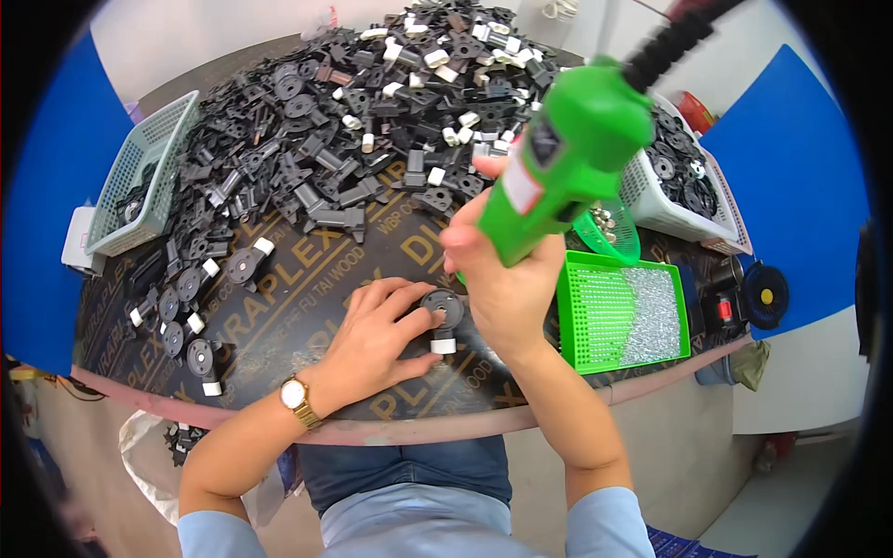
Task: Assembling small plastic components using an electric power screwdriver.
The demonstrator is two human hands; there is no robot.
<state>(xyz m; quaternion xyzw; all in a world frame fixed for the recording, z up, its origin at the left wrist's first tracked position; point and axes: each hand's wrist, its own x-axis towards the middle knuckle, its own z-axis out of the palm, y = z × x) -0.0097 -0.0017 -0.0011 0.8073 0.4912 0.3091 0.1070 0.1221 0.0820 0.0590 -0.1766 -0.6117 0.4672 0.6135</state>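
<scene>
Our left grip (377, 330) pins a black plastic disc-piece (446, 305), white end (444, 346) toward us, left of our right grip (502, 288) clutching a green driver (591, 121).

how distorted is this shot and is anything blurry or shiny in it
Head view: the table's pinkish front edge bows and black fills the corners, as with a fisheye lens; head view: the green tool in the right hand looks slightly soft, its black cord too; head view: the silvery pieces glint brightly.
</scene>
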